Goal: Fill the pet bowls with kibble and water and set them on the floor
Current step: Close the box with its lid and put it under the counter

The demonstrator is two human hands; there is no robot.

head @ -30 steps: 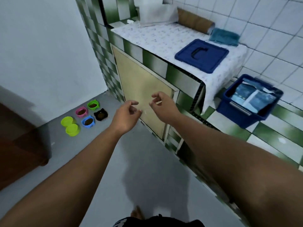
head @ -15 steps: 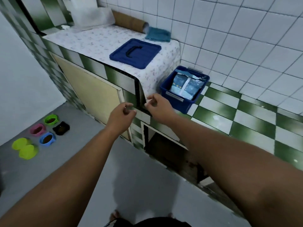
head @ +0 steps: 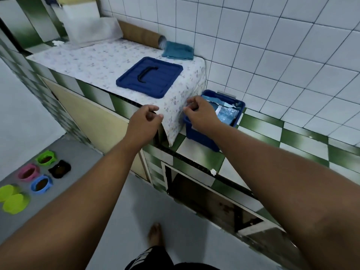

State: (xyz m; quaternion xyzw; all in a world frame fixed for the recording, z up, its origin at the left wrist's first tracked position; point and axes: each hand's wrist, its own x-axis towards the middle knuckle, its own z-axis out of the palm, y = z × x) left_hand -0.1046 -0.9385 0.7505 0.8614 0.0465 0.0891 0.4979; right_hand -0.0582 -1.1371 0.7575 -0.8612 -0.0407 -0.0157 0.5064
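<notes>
- The blue bin (head: pixel 202 136), right of centre, holds a blue bag (head: pixel 227 114); its lid (head: pixel 150 76) lies flat on the cloth-covered bench (head: pixel 87 63) up and to the left.
- At lower left on the floor (head: pixel 175 221), the green bowl (head: pixel 45 157), pink bowl (head: pixel 28 172), black bowl (head: pixel 59 168) and blue bowl (head: pixel 41 184) hold brown kibble; two lime bowls (head: pixel 15 203) sit just beside them.
- Both arms reach forward. The left hand (head: pixel 144 119) is at the cloth's front edge and the right hand (head: pixel 200 112) is over the bin's near rim. Both hands have curled fingers; I cannot tell if either pinches anything.

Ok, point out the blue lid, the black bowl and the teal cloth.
blue lid (head: pixel 165 76), head view, flat top right of its handle.
black bowl (head: pixel 68 168), head view, its right rim.
teal cloth (head: pixel 178 50), head view, middle of the folded top.
</notes>
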